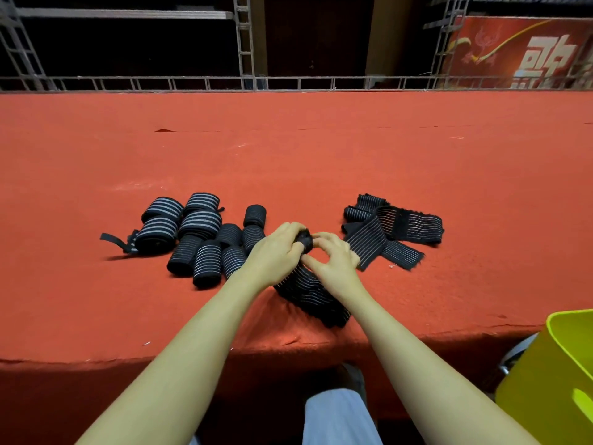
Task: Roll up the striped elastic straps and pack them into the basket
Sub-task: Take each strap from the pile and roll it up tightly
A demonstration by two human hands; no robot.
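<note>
Nearest the viewer, a pale trouser leg (pixel 337 415) shows below the worktop edge, and a yellow-green basket (pixel 545 374) stands at lower right, beside and below the worktop, its inside not visible. Both bare forearms reach forward over the red worktop (pixel 288 149). The left hand (pixel 276 252) and the right hand (pixel 333 258) meet at the centre, fingers curled, together pinching the small rolled end of a striped strap (pixel 308 290). The roll sits between the fingertips of both hands; the unrolled length of the same strap trails back toward the viewer and lies flat on the worktop under the right wrist. Left of the hands, a cluster of rolled straps (pixel 199 236) lies close together, some touching; one has a loose tail sticking out to the left. Right of the hands, a heap of unrolled straps (pixel 394 226) lies crossed over one another. Beyond the worktop's far edge runs a metal truss rail (pixel 192 82), with a red banner (pixel 519 53) at upper right.
</note>
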